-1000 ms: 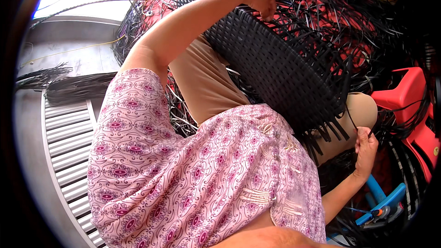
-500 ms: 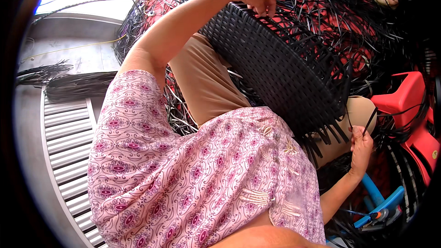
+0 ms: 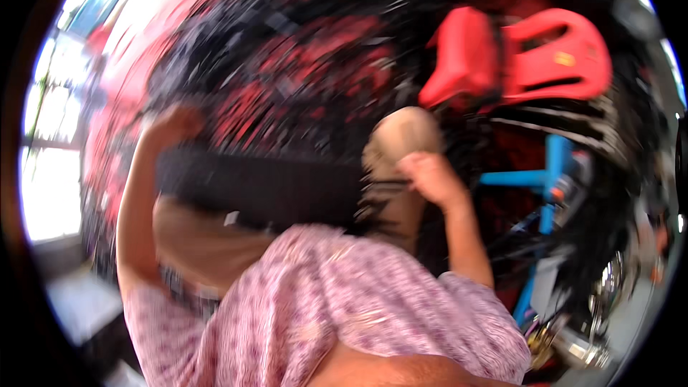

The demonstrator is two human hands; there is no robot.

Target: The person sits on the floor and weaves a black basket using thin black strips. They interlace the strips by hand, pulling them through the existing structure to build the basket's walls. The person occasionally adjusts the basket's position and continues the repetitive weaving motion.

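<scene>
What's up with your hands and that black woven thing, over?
Left hand near black woven piece, right hand by right knee; grips too blurred to tell. Woven piece just beyond patterned top. Loose black strips strewn further out.

Motion blur smears the view; the window (image 3: 54, 197) glares.

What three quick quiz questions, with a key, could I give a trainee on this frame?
1. What stretches from near the left hand toward the right hand: A) a yellow cable, B) a black woven panel, or C) a wooden plank?
2. True or false: the blue frame lies to the right of the right hand.
3. Can you tell whether the left hand grips a strip?

Key: 1. B. 2. True. 3. No, the picture is too blurred there.
</scene>
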